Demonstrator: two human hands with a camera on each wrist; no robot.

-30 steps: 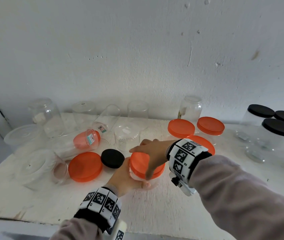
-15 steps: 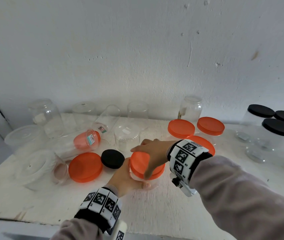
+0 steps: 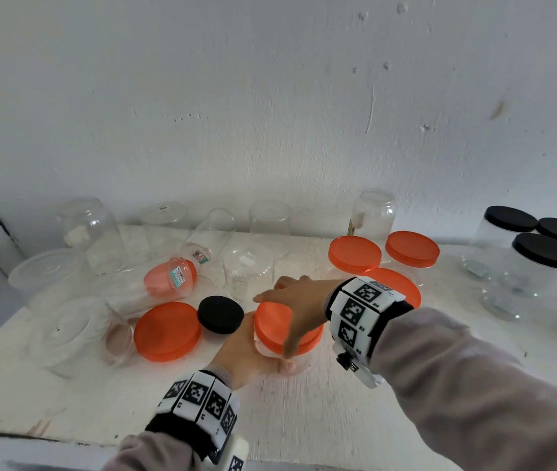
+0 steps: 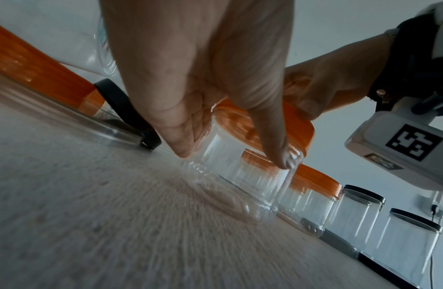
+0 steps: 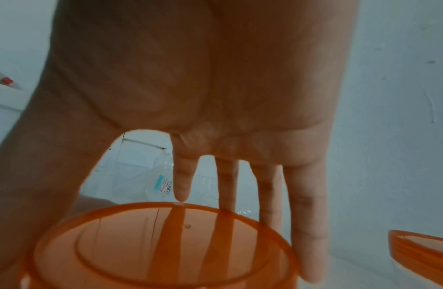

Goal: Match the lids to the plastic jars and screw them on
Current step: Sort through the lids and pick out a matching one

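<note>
White shelf (image 3: 304, 413), left hand (image 3: 246, 351) gripping jar (image 4: 230, 166)

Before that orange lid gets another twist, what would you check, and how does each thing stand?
1. Jar braced: left hand grips the clear jar by its wall. Ok.
2. Jar on the table: its base looks slightly tilted in the left wrist view. Cannot tell.
3. Lid on the jar mouth: orange lid covers it. Ok.
4. Grip on lid: right hand has fingers and thumb spread over the rim. Ok.
5. Threads caught: hidden under the lid. Cannot tell.
6. Room to turn: the loose black lid lies close beside. Ok, barely.
</note>
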